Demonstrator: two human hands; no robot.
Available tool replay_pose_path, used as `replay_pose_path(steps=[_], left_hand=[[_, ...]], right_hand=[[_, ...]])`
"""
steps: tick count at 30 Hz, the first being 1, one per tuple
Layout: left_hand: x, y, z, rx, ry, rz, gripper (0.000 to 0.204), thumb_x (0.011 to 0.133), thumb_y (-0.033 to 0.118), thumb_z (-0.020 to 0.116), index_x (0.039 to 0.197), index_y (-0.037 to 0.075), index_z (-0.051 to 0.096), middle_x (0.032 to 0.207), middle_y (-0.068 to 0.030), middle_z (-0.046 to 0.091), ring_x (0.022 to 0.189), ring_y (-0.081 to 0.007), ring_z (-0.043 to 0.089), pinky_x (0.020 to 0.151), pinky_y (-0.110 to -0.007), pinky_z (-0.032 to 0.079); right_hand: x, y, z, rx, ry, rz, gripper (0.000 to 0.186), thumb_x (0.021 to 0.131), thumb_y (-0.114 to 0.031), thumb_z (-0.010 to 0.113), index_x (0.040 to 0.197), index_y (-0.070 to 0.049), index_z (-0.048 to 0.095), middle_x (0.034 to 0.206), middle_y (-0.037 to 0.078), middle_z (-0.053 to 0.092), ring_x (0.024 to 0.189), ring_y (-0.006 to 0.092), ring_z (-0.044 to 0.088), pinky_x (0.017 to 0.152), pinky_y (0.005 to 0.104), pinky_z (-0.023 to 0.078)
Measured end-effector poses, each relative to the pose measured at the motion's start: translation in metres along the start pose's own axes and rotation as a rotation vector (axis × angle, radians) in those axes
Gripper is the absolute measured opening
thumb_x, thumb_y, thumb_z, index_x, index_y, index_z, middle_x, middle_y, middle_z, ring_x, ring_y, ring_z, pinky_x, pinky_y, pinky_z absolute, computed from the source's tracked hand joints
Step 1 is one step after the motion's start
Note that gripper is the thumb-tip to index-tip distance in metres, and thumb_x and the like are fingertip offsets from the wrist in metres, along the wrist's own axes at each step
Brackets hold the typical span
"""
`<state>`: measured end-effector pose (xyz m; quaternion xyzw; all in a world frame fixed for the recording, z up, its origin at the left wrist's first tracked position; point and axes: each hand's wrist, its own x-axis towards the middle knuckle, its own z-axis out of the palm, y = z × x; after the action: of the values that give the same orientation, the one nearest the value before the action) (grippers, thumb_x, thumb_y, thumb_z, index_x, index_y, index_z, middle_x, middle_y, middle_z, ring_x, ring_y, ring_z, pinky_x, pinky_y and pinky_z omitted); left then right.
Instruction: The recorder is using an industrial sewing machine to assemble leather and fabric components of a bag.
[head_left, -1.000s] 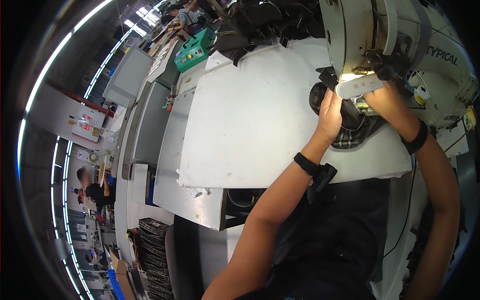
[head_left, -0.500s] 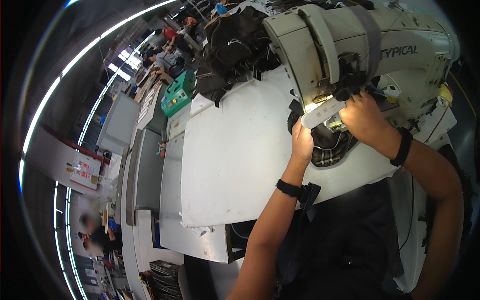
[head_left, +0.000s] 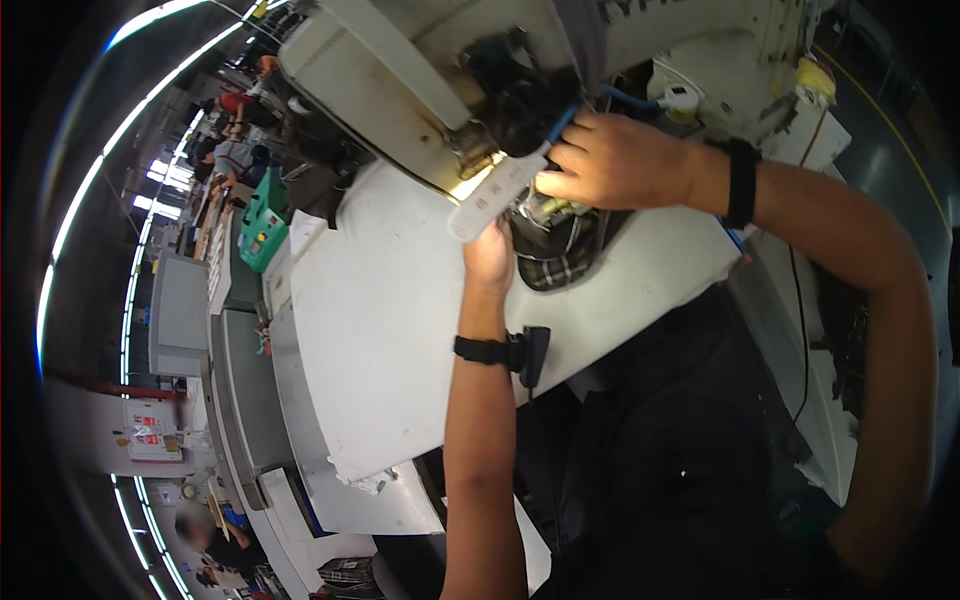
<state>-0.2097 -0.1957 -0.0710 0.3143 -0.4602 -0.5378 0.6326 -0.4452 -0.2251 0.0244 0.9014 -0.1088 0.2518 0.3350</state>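
A large cream industrial sewing machine [head_left: 420, 70] stands at the far edge of a white work table [head_left: 380, 330]. Under its head lies a dark piece with a plaid lining [head_left: 560, 268]. My left hand [head_left: 490, 255] rests on the near left edge of that piece, just below a small white lamp bar [head_left: 495, 195] fixed to the machine. My right hand [head_left: 610, 160] reaches in from the right, fingers curled at the needle area above the piece. What the fingers pinch is hidden. Both wrists wear black bands.
A green box [head_left: 262, 225] and dark fabric piles sit past the table's far left corner. Grey tables [head_left: 235, 390] run along the left aisle. Other people work in the distance at the upper left. A yellow thread cone [head_left: 815, 75] stands at the upper right.
The view has closed in on the machine head. My right hand has moved up to the needle area; my left hand stays on the plaid-lined piece.
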Motion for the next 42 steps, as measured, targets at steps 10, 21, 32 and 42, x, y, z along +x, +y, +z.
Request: replay_pose_path(steps=[10,21,32,42], left_hand=[[0.017,0.019,0.006,0.004,-0.102,-0.120,0.040,0.113,0.024,0.047,0.142,-0.002,0.055,0.137,-0.0103,0.065,0.127,-0.0214,0.060,0.113,-0.038,0.046],[-0.090,0.025,0.066,0.693,0.301,0.269,0.048,0.103,0.019,0.065,0.143,-0.004,0.051,0.140,-0.0174,0.055,0.129,-0.0235,0.054,0.108,-0.037,0.047],[-0.069,-0.007,0.067,1.030,0.400,0.523,0.044,0.098,0.021,0.074,0.127,-0.002,0.050,0.117,-0.0143,0.057,0.107,-0.0230,0.057,0.096,-0.037,0.047],[-0.075,0.021,0.041,1.220,0.224,0.808,0.028,0.086,-0.005,0.081,0.112,0.001,0.073,0.102,-0.0080,0.074,0.083,-0.0153,0.071,0.077,-0.027,0.056]], right_hand=[[0.006,-0.010,-0.011,-0.101,-0.089,-0.181,0.020,0.075,-0.016,0.070,0.059,-0.015,0.058,0.074,-0.004,0.050,0.074,0.0105,0.053,0.065,0.0267,0.043],[-0.007,-0.027,-0.015,0.080,-0.148,-0.007,0.024,0.083,-0.011,0.066,0.105,0.000,0.070,0.091,0.002,0.059,0.085,0.0158,0.058,0.072,0.0305,0.045],[-0.002,-0.027,-0.016,0.275,-0.069,0.138,0.010,0.080,-0.015,0.063,0.083,-0.006,0.064,0.087,0.009,0.061,0.082,0.0245,0.060,0.071,0.0355,0.051],[-0.002,-0.027,-0.026,0.152,-0.145,0.093,0.011,0.076,-0.016,0.065,0.078,-0.006,0.062,0.086,0.005,0.057,0.080,0.0209,0.056,0.060,0.0309,0.049]])
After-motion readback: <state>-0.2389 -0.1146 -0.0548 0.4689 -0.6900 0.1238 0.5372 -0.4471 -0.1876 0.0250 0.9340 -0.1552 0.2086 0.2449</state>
